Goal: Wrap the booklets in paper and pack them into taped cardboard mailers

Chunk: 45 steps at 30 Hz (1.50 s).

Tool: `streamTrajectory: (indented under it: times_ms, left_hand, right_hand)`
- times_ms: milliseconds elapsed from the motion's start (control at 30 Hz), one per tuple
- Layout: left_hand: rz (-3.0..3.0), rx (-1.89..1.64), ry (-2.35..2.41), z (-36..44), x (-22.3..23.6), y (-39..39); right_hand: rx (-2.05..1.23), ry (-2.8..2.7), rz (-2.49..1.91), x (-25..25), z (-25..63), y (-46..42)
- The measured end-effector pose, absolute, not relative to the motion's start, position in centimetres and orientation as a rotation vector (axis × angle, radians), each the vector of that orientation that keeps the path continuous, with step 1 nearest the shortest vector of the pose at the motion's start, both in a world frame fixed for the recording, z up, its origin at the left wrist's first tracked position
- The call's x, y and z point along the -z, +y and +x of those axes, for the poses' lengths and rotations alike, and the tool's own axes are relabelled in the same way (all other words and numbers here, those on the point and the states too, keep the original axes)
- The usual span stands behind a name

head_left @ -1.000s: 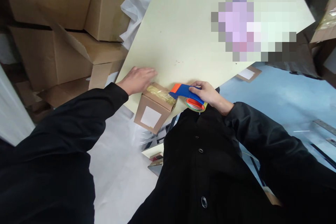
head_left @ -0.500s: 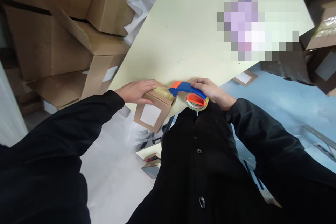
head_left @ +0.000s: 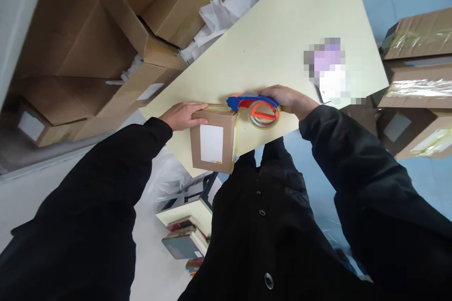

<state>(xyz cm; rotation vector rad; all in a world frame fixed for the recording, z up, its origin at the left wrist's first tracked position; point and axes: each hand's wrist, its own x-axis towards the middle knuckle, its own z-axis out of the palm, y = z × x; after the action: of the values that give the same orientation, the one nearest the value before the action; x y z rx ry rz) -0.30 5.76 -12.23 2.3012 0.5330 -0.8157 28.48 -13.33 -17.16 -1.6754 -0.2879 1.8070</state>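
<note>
A small brown cardboard box (head_left: pixel 229 150) with a white label (head_left: pixel 212 145) stands at the table's near edge. My left hand (head_left: pixel 183 115) grips its upper left part, fingers on top and thumb on the labelled face. Closed round the handle of a blue and orange tape dispenser (head_left: pixel 254 100) is my right hand (head_left: pixel 287 98). The dispenser's blue head is at the box's top right corner, and its tape roll hangs below the handle. Yellowish tape lies along the box's top, with more showing down its right edge.
The pale table (head_left: pixel 271 33) carries a blurred-out item (head_left: pixel 328 68) at the right. Large open cartons (head_left: pixel 81 47) and white crumpled paper (head_left: pixel 226 11) lie beyond the left edge. Taped cartons (head_left: pixel 416 80) are stacked at the right. Books (head_left: pixel 185 244) sit below on a shelf.
My view has turned and shifted. The box's labelled face appears more upright and more fully visible. Both hands keep their hold, with the dispenser's head still at the box's top right.
</note>
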Motion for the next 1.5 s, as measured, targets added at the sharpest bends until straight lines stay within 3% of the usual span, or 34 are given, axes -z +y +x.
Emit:
streamTrajectory:
  times_ms: [200,367,700,767,933,1033,1267,1500]
  left_hand:
    - [2.304,0.768,0.573,-0.7,12.4,5.5]
    - [2.305,0.687,0.662,-1.3,12.4,4.8]
    - [2.168,0.566,1.257,-4.3,10.5,2.4]
    - [2.348,0.621,1.107,-3.3,9.3,2.1]
    - [2.68,0.928,0.11,1.5,7.4,2.4]
    - [2.703,1.012,-0.157,3.7,7.8,2.8]
    - [2.773,0.959,-0.244,3.7,8.4,3.0]
    - [2.797,0.759,0.051,1.7,9.2,2.5]
  right_hand:
    - [-1.786,-0.186,-1.786,16.4,32.2,-21.1]
    - [-1.839,-0.113,-1.767,15.8,30.1,-25.0]
    - [-1.758,-0.279,-1.822,15.3,29.3,-12.2]
    - [-1.785,-0.286,-1.854,15.2,30.1,-10.9]
    - [-1.797,-0.308,-1.856,15.3,30.7,-11.1]
    - [-1.831,-0.335,-1.851,15.3,30.8,-11.8]
    - [-1.825,-0.367,-1.814,15.0,31.6,-12.8]
    - [-1.922,-0.329,-1.767,14.9,32.4,-16.5]
